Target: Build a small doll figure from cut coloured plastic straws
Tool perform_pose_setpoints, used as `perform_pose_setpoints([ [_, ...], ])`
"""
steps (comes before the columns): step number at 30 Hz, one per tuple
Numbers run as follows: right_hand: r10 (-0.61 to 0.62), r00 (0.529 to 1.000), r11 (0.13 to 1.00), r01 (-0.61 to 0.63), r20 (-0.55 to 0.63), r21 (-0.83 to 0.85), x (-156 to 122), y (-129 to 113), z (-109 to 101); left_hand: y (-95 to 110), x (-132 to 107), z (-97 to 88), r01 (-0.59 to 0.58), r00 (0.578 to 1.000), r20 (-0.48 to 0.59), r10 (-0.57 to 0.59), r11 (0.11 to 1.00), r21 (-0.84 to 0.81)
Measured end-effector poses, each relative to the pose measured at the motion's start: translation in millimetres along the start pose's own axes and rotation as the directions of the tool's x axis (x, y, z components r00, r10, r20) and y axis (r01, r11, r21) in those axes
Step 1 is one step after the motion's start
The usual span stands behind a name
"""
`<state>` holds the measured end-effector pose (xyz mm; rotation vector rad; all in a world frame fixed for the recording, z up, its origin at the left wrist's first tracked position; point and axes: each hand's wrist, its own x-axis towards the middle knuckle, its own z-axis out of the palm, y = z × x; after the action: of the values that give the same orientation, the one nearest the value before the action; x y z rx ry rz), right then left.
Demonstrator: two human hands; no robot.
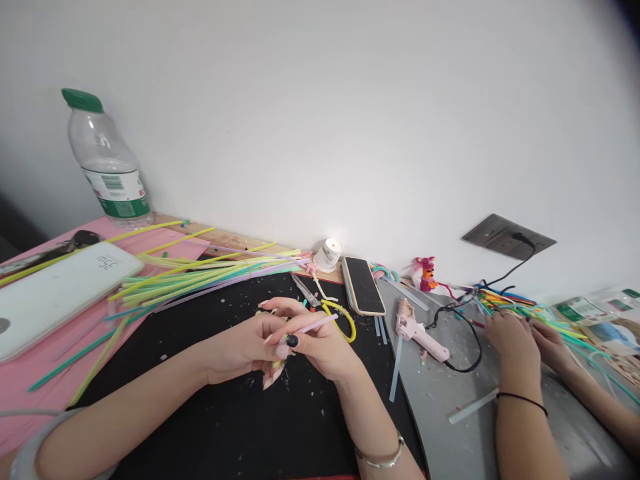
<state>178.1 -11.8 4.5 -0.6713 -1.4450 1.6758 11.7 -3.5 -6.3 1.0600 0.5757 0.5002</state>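
Note:
My left hand [239, 348] and my right hand [323, 345] meet above the black mat [200, 427], fingers bent and closed together. A pale pink pipe cleaner [320, 324] passes through the fingers of my right hand, its end pointing up to the right. Between the two hands, a small pinkish end and a bit of yellow show at the fingertips of my left hand; the rest is covered by fingers. Just behind the hands lie scissors [345, 323] with yellow-wrapped handles, partly hidden by my right hand.
Loose pipe cleaners [175, 280] and a white power bank [65, 293] lie left, below a plastic bottle [113, 160]. A paper cup [328, 255] and a phone [365, 285] stand behind. Rightward are a pink glue gun [420, 333], its cable and another person's hands [515, 340].

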Motion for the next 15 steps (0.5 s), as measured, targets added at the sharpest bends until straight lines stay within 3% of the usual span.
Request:
perform_pose_setpoints([
  [3, -0.023, 0.998, 0.999, 0.025, -0.063, 0.025, 0, 2, 0, 0, 3, -0.8, 0.047, 0.996, 0.079, -0.037, 0.99, -0.135],
  [8, -0.047, 0.97, 0.996, 0.063, -0.238, 0.061, 4, 6, -1, 2, 10, -3.8, -0.035, 0.998, -0.061, 0.028, 0.992, -0.119],
  [10, -0.088, 0.933, 0.991, 0.117, -0.35, 0.061, 7, 9, -3, 4, 10, -3.7, -0.092, 0.977, -0.189, 0.1, 0.995, 0.048],
  [12, -0.116, 0.886, 0.985, 0.16, -0.449, 0.061, 9, 13, -5, 5, 10, -2.7, -0.133, 0.924, -0.312, 0.222, 0.95, 0.282],
  [15, -0.12, 0.847, 0.985, 0.166, -0.518, 0.043, 11, 16, -5, 4, 8, -1.7, -0.152, 0.824, -0.353, 0.444, 0.772, 0.617],
])
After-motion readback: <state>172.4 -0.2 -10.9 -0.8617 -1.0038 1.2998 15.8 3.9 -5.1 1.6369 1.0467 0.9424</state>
